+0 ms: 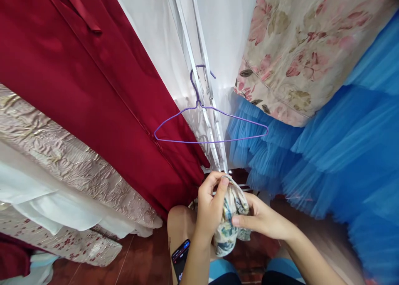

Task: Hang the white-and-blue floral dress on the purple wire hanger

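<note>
A small piece of floral cloth [227, 235], pale with green, blue and yellow print, hangs bunched between my two hands above my lap. My left hand [210, 204] pinches its top edge between thumb and fingers. Lower down on the right, my right hand [260, 219] grips the cloth's side, thumb in front and the other fingers behind it. Just beyond my hands, a bare purple hanger [190, 142] hangs by its hook on a white metal rack [205, 89]. The cloth's exact kind cannot be made out from its folds.
A long red garment [124, 110] hangs on the left, beside a textured brocade one [77, 160]. On the right are a floral dress [286, 60] and blue ruffled tulle [343, 152]. A phone [180, 260] rests on my left thigh. The floor [102, 260] is red tile.
</note>
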Demonstrator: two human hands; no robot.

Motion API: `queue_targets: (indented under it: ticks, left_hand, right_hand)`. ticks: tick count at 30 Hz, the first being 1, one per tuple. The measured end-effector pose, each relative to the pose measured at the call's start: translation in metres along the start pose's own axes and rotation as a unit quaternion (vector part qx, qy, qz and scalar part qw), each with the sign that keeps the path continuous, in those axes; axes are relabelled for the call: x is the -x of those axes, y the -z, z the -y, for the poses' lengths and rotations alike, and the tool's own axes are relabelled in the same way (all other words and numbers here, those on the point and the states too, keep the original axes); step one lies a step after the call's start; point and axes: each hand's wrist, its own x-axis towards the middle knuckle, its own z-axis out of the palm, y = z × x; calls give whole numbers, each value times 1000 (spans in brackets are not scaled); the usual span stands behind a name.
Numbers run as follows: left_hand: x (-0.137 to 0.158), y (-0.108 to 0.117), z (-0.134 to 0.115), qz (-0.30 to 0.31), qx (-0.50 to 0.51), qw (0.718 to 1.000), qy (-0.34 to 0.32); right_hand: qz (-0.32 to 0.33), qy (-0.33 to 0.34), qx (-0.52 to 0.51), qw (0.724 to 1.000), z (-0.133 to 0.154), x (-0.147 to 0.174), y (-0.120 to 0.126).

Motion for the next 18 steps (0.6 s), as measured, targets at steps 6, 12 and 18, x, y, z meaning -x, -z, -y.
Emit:
queue_targets:
  ticks: [6, 12, 18]
  left_hand:
    - [8, 1, 35, 69, 109, 990, 58]
    - [33, -14, 60, 214, 96, 959, 158]
    - [26, 4, 41, 198, 85, 971, 100]
  right_hand:
    - [-3, -37, -52, 998, 13, 0, 8]
    - [-118, -24, -23, 992, 52, 10, 38]
    - [-309, 71, 99, 943, 122, 11, 87]
